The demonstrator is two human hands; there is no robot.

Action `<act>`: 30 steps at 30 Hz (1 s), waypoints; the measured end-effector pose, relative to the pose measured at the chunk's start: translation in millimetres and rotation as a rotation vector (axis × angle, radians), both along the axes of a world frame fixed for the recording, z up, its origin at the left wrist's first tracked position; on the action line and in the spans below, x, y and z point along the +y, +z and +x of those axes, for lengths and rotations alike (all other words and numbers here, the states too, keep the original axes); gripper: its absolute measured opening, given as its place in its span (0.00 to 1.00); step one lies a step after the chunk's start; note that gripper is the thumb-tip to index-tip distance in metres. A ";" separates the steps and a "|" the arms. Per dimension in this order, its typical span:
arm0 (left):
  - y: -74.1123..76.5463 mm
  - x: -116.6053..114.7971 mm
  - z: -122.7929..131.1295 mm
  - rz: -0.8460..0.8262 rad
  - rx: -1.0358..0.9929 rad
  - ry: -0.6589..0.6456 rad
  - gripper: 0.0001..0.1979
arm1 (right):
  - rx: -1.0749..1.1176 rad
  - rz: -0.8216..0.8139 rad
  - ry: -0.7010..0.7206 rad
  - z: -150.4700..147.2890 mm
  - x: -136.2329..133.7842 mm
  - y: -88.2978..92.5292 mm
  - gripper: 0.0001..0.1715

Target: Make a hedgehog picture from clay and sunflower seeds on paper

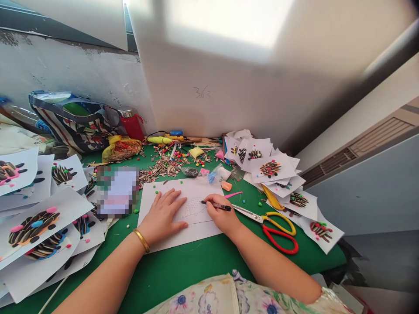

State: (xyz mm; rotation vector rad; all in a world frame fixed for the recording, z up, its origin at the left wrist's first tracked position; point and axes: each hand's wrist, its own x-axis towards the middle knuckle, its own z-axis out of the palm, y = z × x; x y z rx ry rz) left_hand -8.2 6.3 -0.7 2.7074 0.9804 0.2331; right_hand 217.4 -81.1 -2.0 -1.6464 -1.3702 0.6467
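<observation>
A white sheet of paper lies in front of me on the green table, with a small line drawing of a spiny animal on it. My left hand rests flat on the sheet's left part, fingers spread. In my right hand is a black pen, gripped between thumb and fingers, its tip at the drawing's upper right. Scissors with one yellow and one red handle lie right beside my right hand. A pink plastic tool and an orange lump of clay sit just beyond it.
Piled cards with seed-and-clay animals stand at left and right. Sunflower seeds and coloured balls are scattered at the back. A blurred phone-like device, a striped bag and a red bottle pouch are at left.
</observation>
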 end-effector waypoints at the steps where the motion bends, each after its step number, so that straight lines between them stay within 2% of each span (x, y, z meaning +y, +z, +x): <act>1: 0.4 -0.2 0.0 0.000 0.008 -0.001 0.37 | 0.000 0.001 -0.002 -0.1 0.2 0.1 0.10; 30: 2.8 0.1 1.7 -0.003 0.050 0.006 0.37 | -0.024 0.049 -0.042 4.6 0.2 0.0 0.10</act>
